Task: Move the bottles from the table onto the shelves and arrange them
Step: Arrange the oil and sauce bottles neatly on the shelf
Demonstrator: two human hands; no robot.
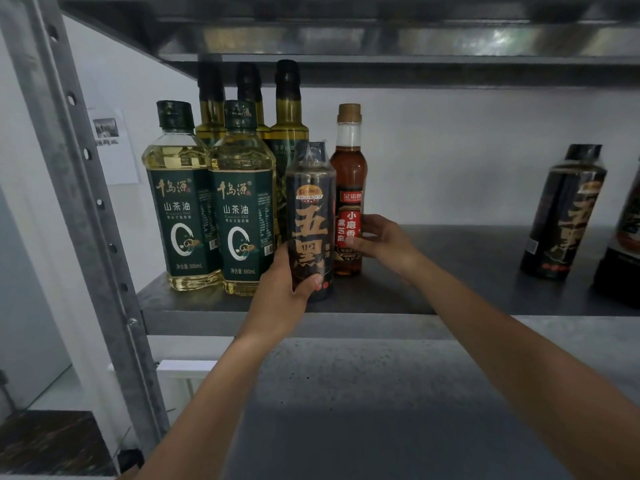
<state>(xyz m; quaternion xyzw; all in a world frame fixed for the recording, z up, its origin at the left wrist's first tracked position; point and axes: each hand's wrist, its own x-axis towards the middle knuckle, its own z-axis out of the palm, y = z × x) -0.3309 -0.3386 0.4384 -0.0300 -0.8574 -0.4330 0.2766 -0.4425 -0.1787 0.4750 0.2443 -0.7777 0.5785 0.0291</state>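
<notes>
Curled left grip [282, 284] holds black bottle [311, 216]; right grip [382, 239] pinches red-label bottle [349, 168].

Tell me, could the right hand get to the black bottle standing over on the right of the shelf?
Probably yes: the shelf between the right hand and that black bottle is bare, so nothing blocks the way. But the hand grips the red-labelled bottle now and would need to let go first.

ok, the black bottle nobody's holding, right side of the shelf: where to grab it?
Probably its straight middle, from the front-left. The black bottle stands on its base, the shelf is bare on that side, and another bottle crowds its right.
</notes>
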